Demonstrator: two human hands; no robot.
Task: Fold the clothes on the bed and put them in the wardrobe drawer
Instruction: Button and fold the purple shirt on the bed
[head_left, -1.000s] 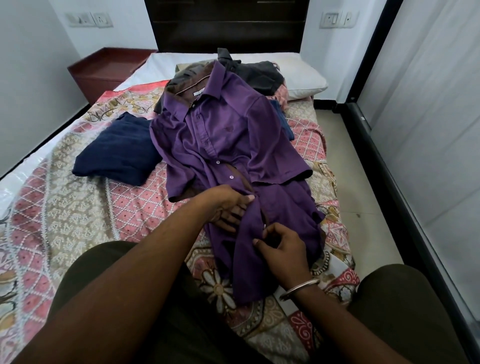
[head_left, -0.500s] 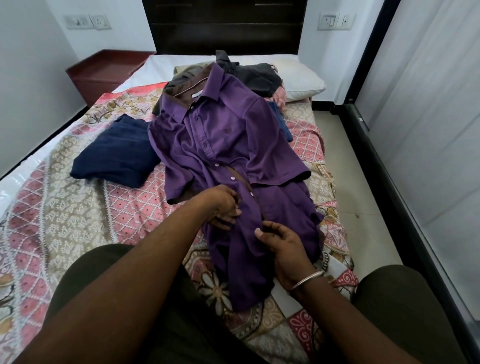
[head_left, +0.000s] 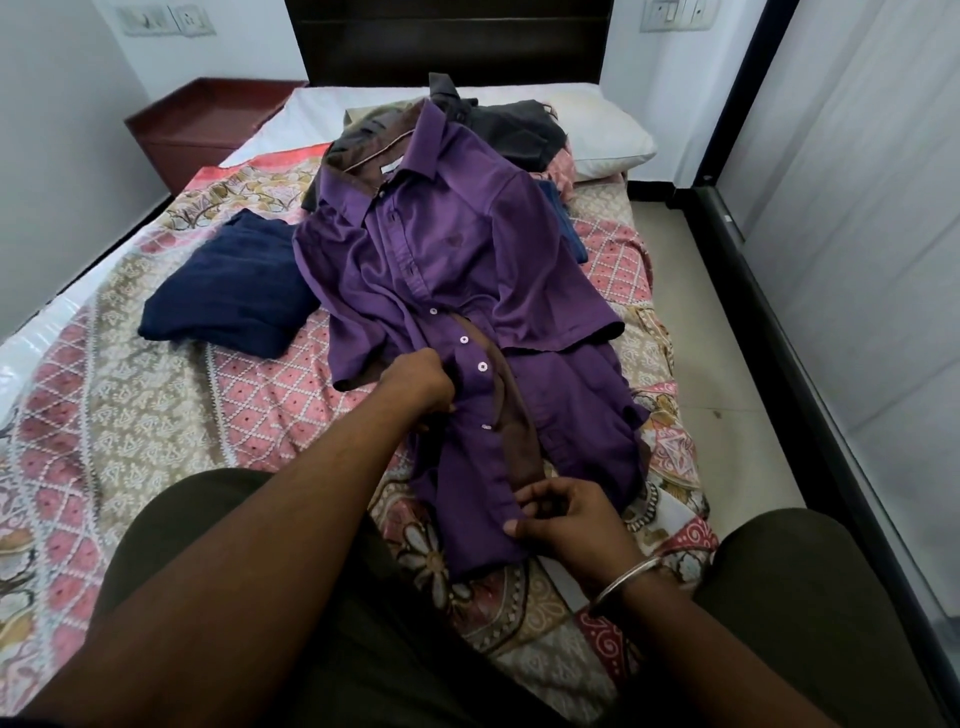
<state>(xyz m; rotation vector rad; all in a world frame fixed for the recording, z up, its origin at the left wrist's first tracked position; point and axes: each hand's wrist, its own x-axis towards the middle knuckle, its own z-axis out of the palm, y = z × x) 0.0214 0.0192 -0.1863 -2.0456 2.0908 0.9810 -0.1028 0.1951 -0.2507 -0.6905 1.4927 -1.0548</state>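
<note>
Purple shirt (head_left: 452, 270), 1 of 3 garments, has its placket pinched by left hand (head_left: 418, 382) and right hand (head_left: 563, 519).

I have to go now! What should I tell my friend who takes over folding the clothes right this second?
Left hand: grips the purple shirt at the button edge, mid-front.
Right hand: pinches the same edge near the hem.
The shirt lies face up on the bed cover, its lower front open and its brown lining showing.
Folded navy garment lies left of the shirt. Dark clothes are heaped near the pillow.
Done: the navy piece looks folded.
Left: close and fold the shirt, fold the heap, put everything in the drawer, which is not in view.
</note>
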